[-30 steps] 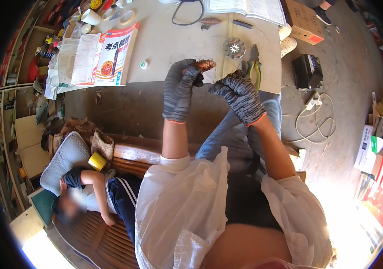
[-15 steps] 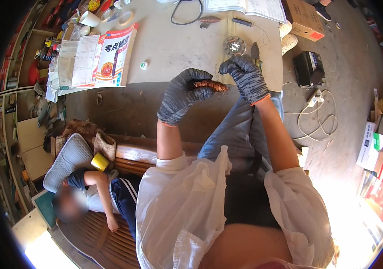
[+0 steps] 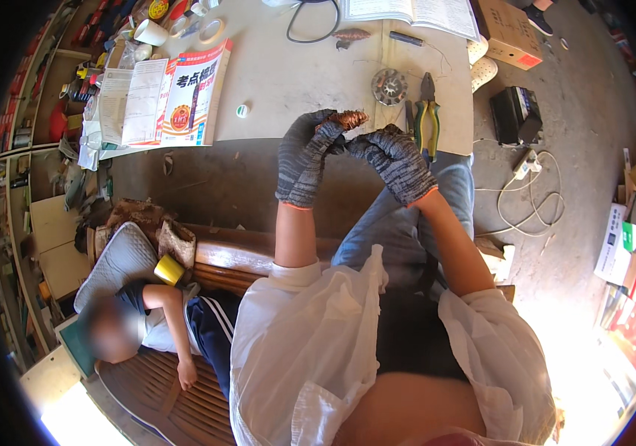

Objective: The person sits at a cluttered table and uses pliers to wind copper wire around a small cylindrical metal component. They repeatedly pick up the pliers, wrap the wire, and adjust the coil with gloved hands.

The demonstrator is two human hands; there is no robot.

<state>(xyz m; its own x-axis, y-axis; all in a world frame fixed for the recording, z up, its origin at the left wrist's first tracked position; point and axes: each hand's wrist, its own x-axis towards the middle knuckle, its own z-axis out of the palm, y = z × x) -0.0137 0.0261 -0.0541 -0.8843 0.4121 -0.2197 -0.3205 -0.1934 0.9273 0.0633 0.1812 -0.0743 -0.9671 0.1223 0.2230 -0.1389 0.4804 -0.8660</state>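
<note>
My left hand (image 3: 307,160), in a dark mottled knitted glove, is closed on a small bundle of copper wire (image 3: 350,119), whose coiled end shows above the thumb. My right hand (image 3: 392,165), gloved alike, has its fingers bent closed just right of the left one, at the bundle's lower side; what they pinch is too small to make out. On the table (image 3: 273,82) beyond lie a round slotted metal part (image 3: 389,88), yellow-handled pliers (image 3: 429,123), a dark cylindrical piece (image 3: 406,37) and a copper-coloured piece (image 3: 351,34).
Books (image 3: 184,100), tape rolls (image 3: 210,30) and an open book (image 3: 407,15) lie on the table. A person (image 3: 184,320) lies on the wooden bench (image 3: 154,386) at my left. A cardboard box (image 3: 508,33), black battery-like box (image 3: 515,115) and power cable (image 3: 534,186) are at right.
Half a second ago the bundle pointed rightward and my right hand was higher and apart. Now the bundle's end is tilted up and my right hand is lower, close against the left.
</note>
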